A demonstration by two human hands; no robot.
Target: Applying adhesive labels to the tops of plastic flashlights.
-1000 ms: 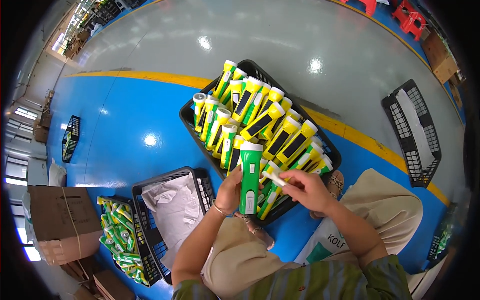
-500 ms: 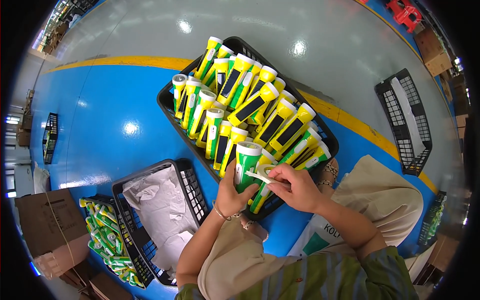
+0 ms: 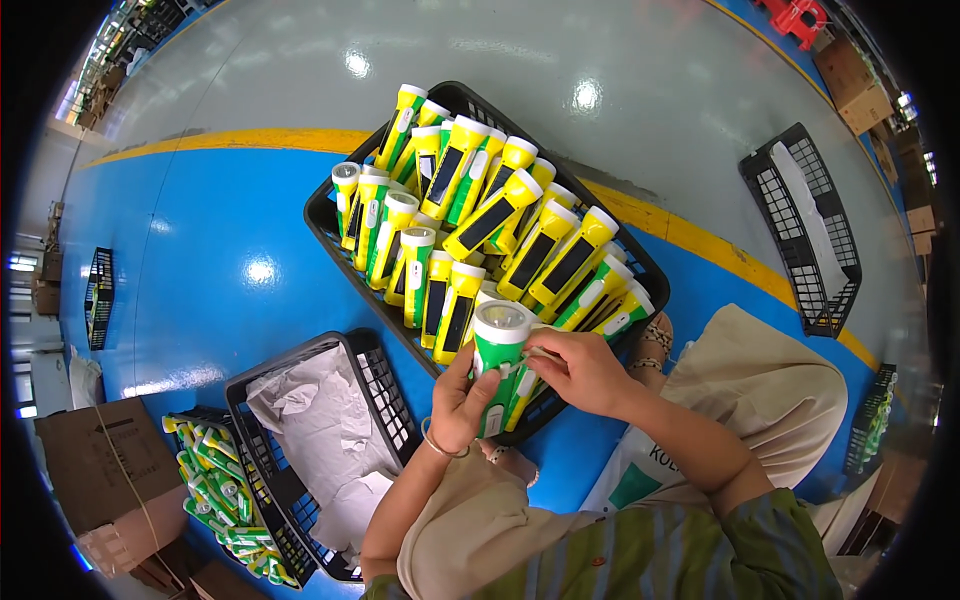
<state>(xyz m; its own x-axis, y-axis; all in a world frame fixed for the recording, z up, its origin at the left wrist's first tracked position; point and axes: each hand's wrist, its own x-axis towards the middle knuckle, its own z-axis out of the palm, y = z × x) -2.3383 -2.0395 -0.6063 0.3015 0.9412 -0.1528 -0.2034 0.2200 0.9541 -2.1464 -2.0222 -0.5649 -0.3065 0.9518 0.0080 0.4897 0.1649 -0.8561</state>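
Note:
My left hand (image 3: 461, 408) is closed around a green and yellow flashlight (image 3: 494, 349) with a white lens head, holding it upright with the lens tilted up toward me. Against its right side, the bent fingers of my right hand (image 3: 583, 374) pinch a small roll of white tape (image 3: 541, 353), mostly covered by those fingers. A short white piece shows at the flashlight's side, by my left thumb. Just beyond both hands stands a black crate (image 3: 322, 222) heaped with several yellow and green flashlights (image 3: 492, 213), some showing dark panels.
At left, a black crate lined with crumpled white paper (image 3: 318, 405) adjoins a crate of green and yellow flashlights (image 3: 214, 470). A cardboard box (image 3: 112, 455) stands beyond. Another black crate (image 3: 803, 232) is at right. A yellow line (image 3: 700, 243) crosses the floor.
The flashlight in my left hand has tilted and dropped slightly, showing more of its lens. My right fingers have closed in on its side, covering most of the tape roll.

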